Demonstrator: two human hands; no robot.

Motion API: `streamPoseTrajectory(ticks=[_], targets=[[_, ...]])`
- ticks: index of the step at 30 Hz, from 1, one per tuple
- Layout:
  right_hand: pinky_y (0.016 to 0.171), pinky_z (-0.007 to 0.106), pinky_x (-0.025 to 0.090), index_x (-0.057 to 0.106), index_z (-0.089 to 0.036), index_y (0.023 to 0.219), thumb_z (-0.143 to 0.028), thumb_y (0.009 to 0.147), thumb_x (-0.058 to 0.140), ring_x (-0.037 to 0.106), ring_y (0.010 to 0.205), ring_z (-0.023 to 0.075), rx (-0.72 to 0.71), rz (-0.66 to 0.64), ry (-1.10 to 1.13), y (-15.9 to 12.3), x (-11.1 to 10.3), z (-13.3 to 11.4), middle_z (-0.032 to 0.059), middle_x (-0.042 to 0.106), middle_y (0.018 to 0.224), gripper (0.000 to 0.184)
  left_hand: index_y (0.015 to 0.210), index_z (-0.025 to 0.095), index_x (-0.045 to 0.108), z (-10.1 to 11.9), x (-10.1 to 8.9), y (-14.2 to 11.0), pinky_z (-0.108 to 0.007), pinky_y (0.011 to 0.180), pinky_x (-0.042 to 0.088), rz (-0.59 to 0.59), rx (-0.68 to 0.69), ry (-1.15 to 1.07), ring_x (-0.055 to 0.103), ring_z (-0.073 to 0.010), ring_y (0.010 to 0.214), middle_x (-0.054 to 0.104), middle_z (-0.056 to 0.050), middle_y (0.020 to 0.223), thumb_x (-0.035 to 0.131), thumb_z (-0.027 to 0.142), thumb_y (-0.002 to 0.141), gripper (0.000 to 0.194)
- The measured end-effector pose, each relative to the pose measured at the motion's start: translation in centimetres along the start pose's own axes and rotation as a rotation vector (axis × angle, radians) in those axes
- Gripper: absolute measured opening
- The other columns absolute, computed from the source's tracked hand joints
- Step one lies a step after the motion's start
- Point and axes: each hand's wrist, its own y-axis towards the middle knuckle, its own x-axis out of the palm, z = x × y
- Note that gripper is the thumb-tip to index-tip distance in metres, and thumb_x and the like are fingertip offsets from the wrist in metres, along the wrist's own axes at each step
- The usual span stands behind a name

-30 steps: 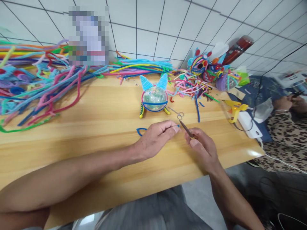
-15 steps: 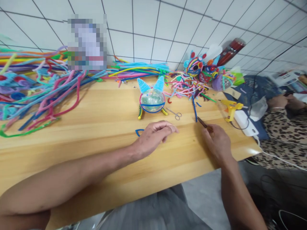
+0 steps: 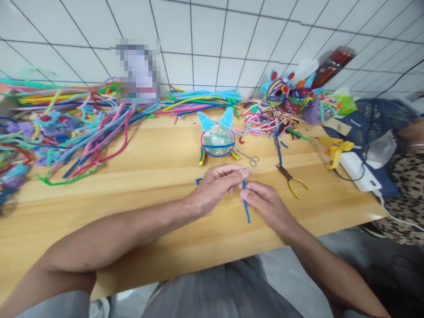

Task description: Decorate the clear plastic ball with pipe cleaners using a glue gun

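A short blue pipe cleaner [image 3: 246, 206] is pinched between the fingertips of my left hand [image 3: 218, 182] and my right hand [image 3: 263, 201]; its lower end hangs free. Beside my left wrist lies a bent blue pipe cleaner piece [image 3: 198, 181], partly hidden. Beyond my hands stands a clear ball figure [image 3: 217, 140] with light blue ears and a blue band. Pliers with yellow handles [image 3: 291, 180] rest on the table to the right of my right hand, close to another blue pipe cleaner [image 3: 278, 149]. Small scissors [image 3: 250, 158] lie near the figure.
Pipe cleaners in many colours [image 3: 89, 132] are heaped at the left and along the tiled wall. At the right are finished figures [image 3: 278, 90], a yellow glue gun [image 3: 335, 150] and a white power strip [image 3: 359, 171]. A person's patterned sleeve [image 3: 407, 172] shows at the far right.
My right hand has let go of the pliers, now lying on the table, and moved left to my left hand. A blue pipe cleaner now shows between both hands. The view has shifted left.
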Motion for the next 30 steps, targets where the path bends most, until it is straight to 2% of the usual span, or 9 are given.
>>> streamPoseTrajectory(ticks=[6, 11, 15, 19, 25, 28, 30], targets=[[0.060, 0.030, 0.035, 0.061, -0.022, 0.064, -0.056, 0.090, 0.070, 0.045, 0.062, 0.0147, 0.114, -0.019, 0.269, -0.3, -0.4, 1.1, -0.0011, 0.053, 0.064, 0.044, 0.087, 0.017, 0.081, -0.2, -0.1, 0.3, -0.026, 0.061, 0.034, 0.047, -0.012, -0.049, 0.049, -0.0105, 0.069, 0.071, -0.003, 0.082, 0.080, 0.042, 0.079, 0.027], [0.058, 0.030, 0.034, 0.060, -0.022, 0.064, -0.063, 0.084, 0.075, 0.044, 0.060, 0.0149, 0.165, 0.005, 0.378, 0.0, -0.3, 0.7, -0.0006, 0.054, 0.062, 0.048, 0.095, 0.016, 0.076, -0.2, -0.3, 0.8, -0.025, 0.053, 0.029, -0.058, -0.054, -0.148, 0.042, -0.0075, 0.056, 0.062, 0.000, 0.074, 0.075, 0.057, 0.084, 0.043], [0.058, 0.029, 0.032, 0.062, -0.021, 0.066, -0.062, 0.082, 0.077, 0.042, 0.059, 0.0136, 0.199, -0.064, 0.406, 0.1, -0.5, 0.8, -0.0015, 0.053, 0.061, 0.047, 0.089, 0.015, 0.072, -0.3, -0.4, 0.8, -0.024, 0.052, 0.028, -0.088, -0.014, -0.065, 0.041, -0.0066, 0.054, 0.062, 0.002, 0.069, 0.081, 0.052, 0.081, 0.039], [0.057, 0.029, 0.032, 0.060, -0.021, 0.065, -0.062, 0.084, 0.076, 0.041, 0.058, 0.0131, 0.205, -0.102, 0.415, 0.1, -0.8, 1.3, -0.0016, 0.052, 0.062, 0.048, 0.087, 0.015, 0.074, -0.6, -0.6, 0.7, -0.023, 0.054, 0.030, -0.033, 0.022, 0.033, 0.042, -0.0069, 0.057, 0.062, 0.002, 0.068, 0.080, 0.049, 0.084, 0.034], [0.056, 0.029, 0.036, 0.061, -0.021, 0.066, -0.060, 0.085, 0.077, 0.044, 0.057, 0.0131, 0.185, -0.105, 0.442, 0.3, -1.2, 1.3, -0.0018, 0.053, 0.061, 0.046, 0.088, 0.016, 0.075, -0.5, -1.1, 1.3, -0.022, 0.050, 0.030, 0.114, 0.085, -0.042, 0.041, -0.0057, 0.053, 0.065, 0.002, 0.072, 0.081, 0.050, 0.082, 0.035], [0.054, 0.029, 0.035, 0.061, -0.021, 0.066, -0.056, 0.085, 0.077, 0.042, 0.055, 0.0119, 0.198, -0.049, 0.439, 0.2, -1.6, 1.5, -0.0024, 0.053, 0.060, 0.044, 0.089, 0.017, 0.075, -0.1, -1.1, 1.4, -0.022, 0.048, 0.031, 0.181, 0.135, -0.041, 0.041, -0.0053, 0.051, 0.065, 0.002, 0.074, 0.080, 0.049, 0.084, 0.033], [0.052, 0.028, 0.034, 0.064, -0.020, 0.068, -0.053, 0.085, 0.079, 0.042, 0.053, 0.0110, 0.203, 0.036, 0.432, 0.0, -1.8, 1.9, -0.0025, 0.054, 0.060, 0.039, 0.090, 0.018, 0.075, 0.1, -1.0, 1.3, -0.023, 0.049, 0.033, 0.209, 0.180, -0.011, 0.041, -0.0055, 0.051, 0.066, 0.001, 0.075, 0.078, 0.049, 0.086, 0.032]])
